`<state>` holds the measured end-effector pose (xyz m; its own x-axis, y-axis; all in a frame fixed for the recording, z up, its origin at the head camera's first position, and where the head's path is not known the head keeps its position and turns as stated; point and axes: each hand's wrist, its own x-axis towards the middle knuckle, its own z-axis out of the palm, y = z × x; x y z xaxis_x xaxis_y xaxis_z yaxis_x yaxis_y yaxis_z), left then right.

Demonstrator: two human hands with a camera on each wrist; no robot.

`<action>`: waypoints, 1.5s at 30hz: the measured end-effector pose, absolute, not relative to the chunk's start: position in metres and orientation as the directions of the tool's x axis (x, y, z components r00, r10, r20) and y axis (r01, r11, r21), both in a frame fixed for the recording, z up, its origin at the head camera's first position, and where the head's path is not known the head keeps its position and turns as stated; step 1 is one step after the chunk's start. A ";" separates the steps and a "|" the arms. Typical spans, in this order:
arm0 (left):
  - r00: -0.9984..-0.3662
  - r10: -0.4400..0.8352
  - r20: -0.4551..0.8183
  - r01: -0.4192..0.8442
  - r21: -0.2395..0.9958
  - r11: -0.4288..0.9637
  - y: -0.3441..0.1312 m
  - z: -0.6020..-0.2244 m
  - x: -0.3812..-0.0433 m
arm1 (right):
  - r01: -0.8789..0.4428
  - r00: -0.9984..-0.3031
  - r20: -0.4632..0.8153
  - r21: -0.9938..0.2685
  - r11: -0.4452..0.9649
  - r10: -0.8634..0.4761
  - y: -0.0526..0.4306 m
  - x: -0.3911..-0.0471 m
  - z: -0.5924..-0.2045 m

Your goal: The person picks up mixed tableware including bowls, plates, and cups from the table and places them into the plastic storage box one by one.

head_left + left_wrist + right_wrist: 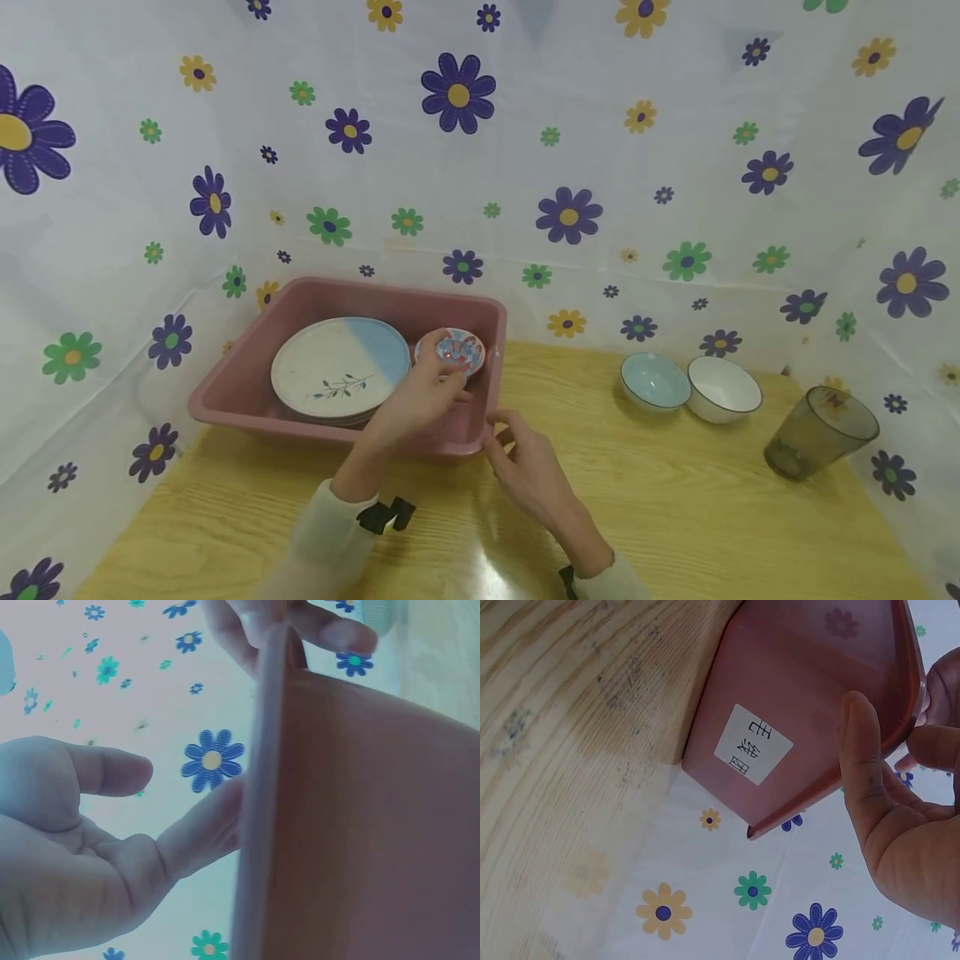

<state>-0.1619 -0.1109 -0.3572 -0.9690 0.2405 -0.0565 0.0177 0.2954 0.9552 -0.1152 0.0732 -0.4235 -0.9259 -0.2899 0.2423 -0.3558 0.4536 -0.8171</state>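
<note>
A pink plastic basin (247, 400) stands on the wooden table with a stack of plates (322, 367) inside; the top plate is white and blue with a leaf sprig. At the basin's right end sits a small bowl (461, 350) with a red-and-blue pattern. My left hand (416, 396) reaches over the near rim, its fingers spread loosely over the small bowl's left side; in the left wrist view the basin wall hides some fingertips. My right hand (528, 467) holds the rim at the near right corner between thumb and fingers, also seen in the right wrist view.
To the right on the table (600, 483) stand a light-blue bowl (655, 382), a white dark-rimmed bowl (723, 390) and a smoky glass cup (817, 433). A flower-patterned sheet (510, 167) hangs behind and at both sides. A white label (753, 744) is on the basin's outer wall.
</note>
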 end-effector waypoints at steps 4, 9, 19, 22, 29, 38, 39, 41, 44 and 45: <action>-0.970 0.241 -0.024 0.056 0.946 0.320 -0.110 -0.355 -0.153 | -0.350 -0.926 0.229 -0.821 0.451 -0.301 0.074 -0.115 -0.423; -0.973 0.229 -0.022 0.048 0.954 0.296 -0.109 -0.354 -0.146 | -0.354 -0.924 0.233 -0.820 0.449 -0.304 0.075 -0.114 -0.424; -0.976 0.219 -0.013 0.040 0.970 0.238 -0.112 -0.345 -0.139 | -0.328 -0.930 0.202 -0.833 0.445 -0.308 0.080 -0.117 -0.425; -0.977 0.211 -0.024 0.029 0.969 0.244 -0.114 -0.345 -0.138 | -0.307 -0.938 0.187 -0.841 0.445 -0.292 0.084 -0.119 -0.425; -0.975 0.221 -0.001 0.053 0.969 0.241 -0.115 -0.346 -0.141 | -0.251 -0.961 0.165 -0.862 0.440 -0.224 0.096 -0.125 -0.419; -0.969 0.247 -0.006 0.054 0.970 0.235 -0.118 -0.345 -0.140 | -0.154 -0.988 0.131 -0.882 0.445 -0.081 0.131 -0.138 -0.414; -0.968 0.249 -0.004 0.056 0.971 0.234 -0.119 -0.345 -0.140 | -0.136 -0.991 0.122 -0.886 0.443 -0.061 0.137 -0.140 -0.412; -0.966 0.258 -0.003 0.059 0.971 0.231 -0.119 -0.344 -0.140 | -0.100 -0.995 0.102 -0.892 0.440 -0.020 0.149 -0.142 -0.409; -0.966 0.260 -0.004 0.059 0.970 0.235 -0.119 -0.345 -0.140 | -0.040 -0.997 0.062 -0.898 0.439 0.036 0.170 -0.147 -0.404; -0.966 0.258 -0.006 0.057 0.970 0.237 -0.119 -0.345 -0.140 | -0.025 -0.997 0.054 -0.899 0.438 0.055 0.177 -0.148 -0.403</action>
<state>-0.1402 -0.1192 -0.3451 -0.9662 0.2575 -0.0065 0.0567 0.2371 0.9698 -0.1477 0.1770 -0.4027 -0.9970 0.0555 0.0543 -0.0246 0.4382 -0.8986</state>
